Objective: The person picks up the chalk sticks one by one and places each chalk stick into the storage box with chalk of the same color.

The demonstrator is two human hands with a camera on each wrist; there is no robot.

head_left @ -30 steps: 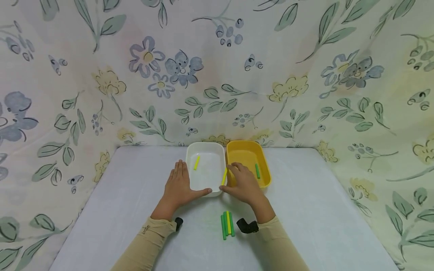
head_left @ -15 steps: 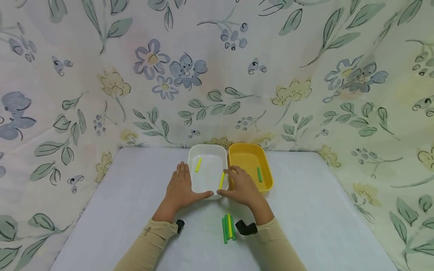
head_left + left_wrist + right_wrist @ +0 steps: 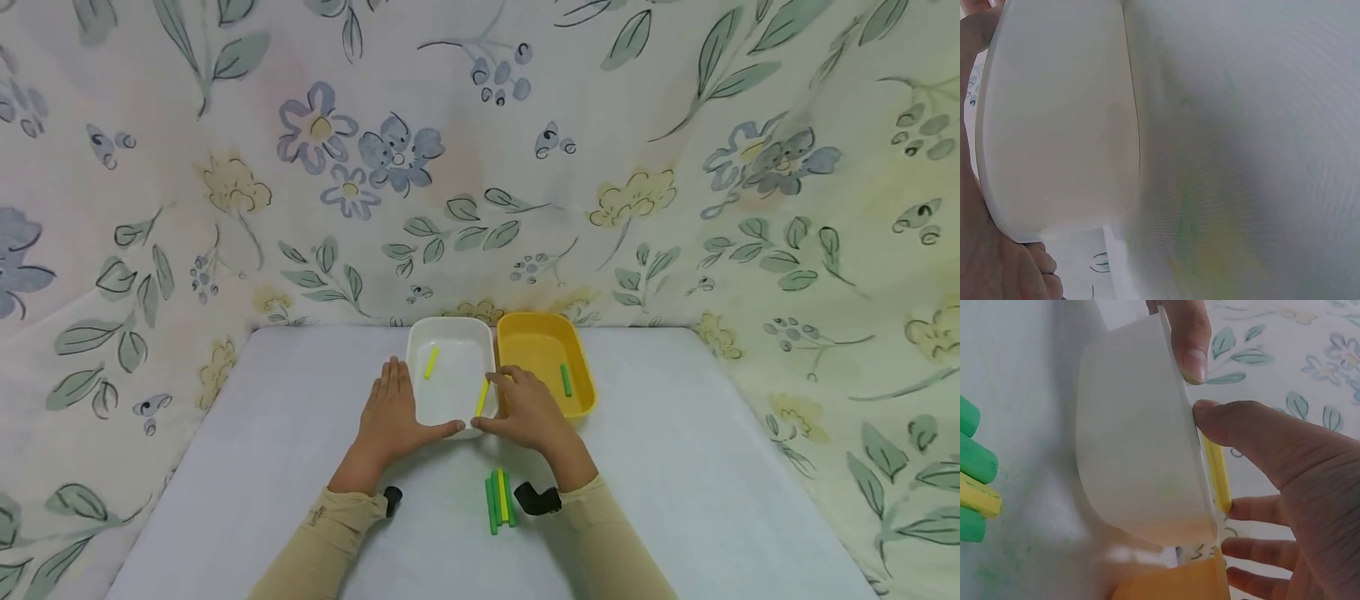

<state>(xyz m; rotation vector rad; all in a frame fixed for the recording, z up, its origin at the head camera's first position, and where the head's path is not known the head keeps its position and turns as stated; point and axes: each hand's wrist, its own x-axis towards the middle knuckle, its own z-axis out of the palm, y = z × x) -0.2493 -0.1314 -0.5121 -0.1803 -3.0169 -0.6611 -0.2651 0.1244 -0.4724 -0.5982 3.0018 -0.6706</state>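
Note:
My left hand (image 3: 392,410) lies along the left side of a white tray (image 3: 453,387), fingers straight, thumb across its front rim. My right hand (image 3: 527,410) pinches a yellow chalk stick (image 3: 482,397) lengthwise between thumb and fingers, over the tray's right side. In the right wrist view, the thumb sits at the rim and a fingertip meets the far end of the held chalk (image 3: 1218,472). Another yellow chalk stick (image 3: 431,362) lies inside the white tray near its back left. The two thumb tips nearly meet at the front rim.
A yellow-orange tray (image 3: 528,337) stands against the white one on the right, with a green chalk stick (image 3: 566,380) in it. Several green chalk sticks (image 3: 491,507) and a yellow one (image 3: 502,496) lie side by side in front. A floral cloth (image 3: 480,167) hangs behind the table.
My right hand has shifted slightly left with the yellow chalk, from the tray's right rim further over its inside, its thumb closer to the left thumb. The left hand stays put.

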